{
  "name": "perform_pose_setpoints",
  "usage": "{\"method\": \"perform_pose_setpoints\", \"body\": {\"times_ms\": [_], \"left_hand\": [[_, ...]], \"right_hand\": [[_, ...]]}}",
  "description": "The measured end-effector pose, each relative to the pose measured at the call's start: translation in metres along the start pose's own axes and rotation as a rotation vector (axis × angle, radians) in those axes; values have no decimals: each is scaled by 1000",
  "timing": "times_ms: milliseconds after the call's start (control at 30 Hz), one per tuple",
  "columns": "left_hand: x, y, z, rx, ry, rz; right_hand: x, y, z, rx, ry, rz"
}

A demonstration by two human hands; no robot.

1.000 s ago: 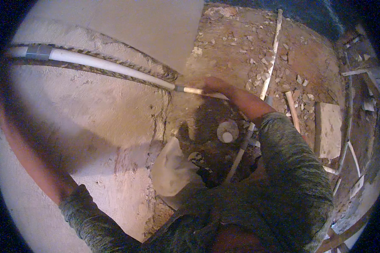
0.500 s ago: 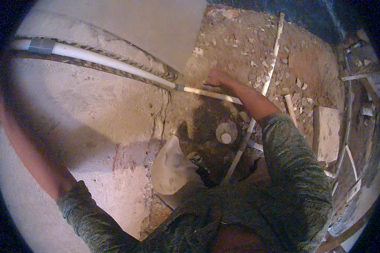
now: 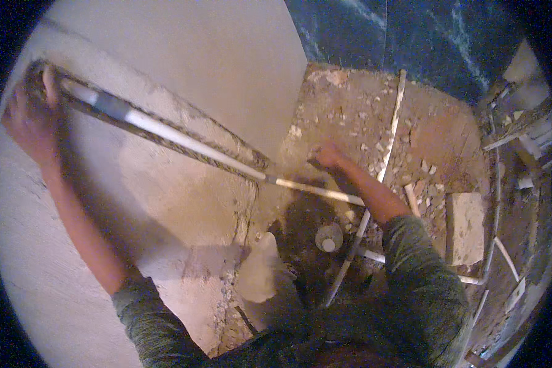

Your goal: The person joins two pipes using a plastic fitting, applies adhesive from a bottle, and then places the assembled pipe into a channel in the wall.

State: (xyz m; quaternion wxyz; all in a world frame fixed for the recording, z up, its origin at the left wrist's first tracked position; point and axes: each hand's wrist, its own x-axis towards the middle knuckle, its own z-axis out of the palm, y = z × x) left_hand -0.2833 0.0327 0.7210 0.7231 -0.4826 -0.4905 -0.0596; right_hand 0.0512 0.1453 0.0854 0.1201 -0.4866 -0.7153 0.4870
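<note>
A white pipe point(image 3: 178, 138) with a grey coupling point(image 3: 111, 107) lies in a groove cut into the pale plastered wall. At the groove's upper left end is my left hand point(image 3: 35, 116), its fingers apart and reaching over the groove's edge. Whether they touch the pipe there is too blurred to tell. My right hand point(image 3: 329, 157) is closed above the rubble floor, past the thinner pipe point(image 3: 319, 192) that runs on from the groove. What it may hold, if anything, is hidden.
Broken rubble point(image 3: 356, 116) covers the floor, crossed by a long pale pipe point(image 3: 394, 132). A whitish round container point(image 3: 329, 237), a pale sack-like thing point(image 3: 259, 270) and a concrete block point(image 3: 465, 228) are nearby. Dark marbled tiles point(image 3: 405, 40) line the far wall.
My left hand has come into view at the groove's far left end. The view has tilted up, showing more dark tiles. My right hand stays closed near the same floor spot.
</note>
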Motion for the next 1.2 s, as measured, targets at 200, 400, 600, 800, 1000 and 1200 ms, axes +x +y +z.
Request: {"method": "perform_pose_setpoints", "body": {"times_ms": [200, 400, 600, 800, 1000, 1200], "left_hand": [[-13, 1, -18, -402, 100, -138], [10, 6, -81, -661, -200, -308], [-21, 33, -188, -1327, -1084, -796], [-73, 21, -341, -1653, -1907, -195], [-75, -2, -395, -1728, -2179, 218], [-44, -34, -314, -1687, -1960, 271]], "right_hand": [[-123, -17, -64, -265, 79, 77], [-373, 63, -79, -396, 168, 367], [-627, 35, -73, 77, -364, 914], [-746, -11, -129, 500, -20, 634], [-753, -34, -191, -246, 105, 493], [-734, -189, -202, -1011, 353, 99]]}}
